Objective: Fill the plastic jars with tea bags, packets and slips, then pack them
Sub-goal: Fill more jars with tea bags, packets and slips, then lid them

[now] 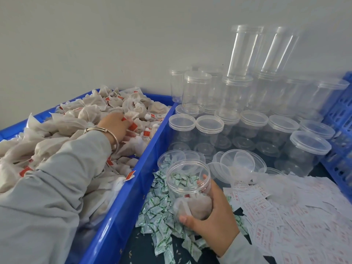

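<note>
in the right hand's (213,212) grip, an open clear jar (188,184) holds tea bags (194,205). left hand (116,123) pinches a red-tagged tea bag (131,119) in the blue bin (122,212). slips (270,212) carry unreadable red print.

Packing workshop: bulk crates (122,216), stacked jars (236,96)

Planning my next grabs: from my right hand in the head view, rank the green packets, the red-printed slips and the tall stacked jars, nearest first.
From the right hand:
1. Green packets, underneath and left.
2. Red-printed slips, just right; nearly a tie.
3. Tall stacked jars, far back at the wall.
</note>
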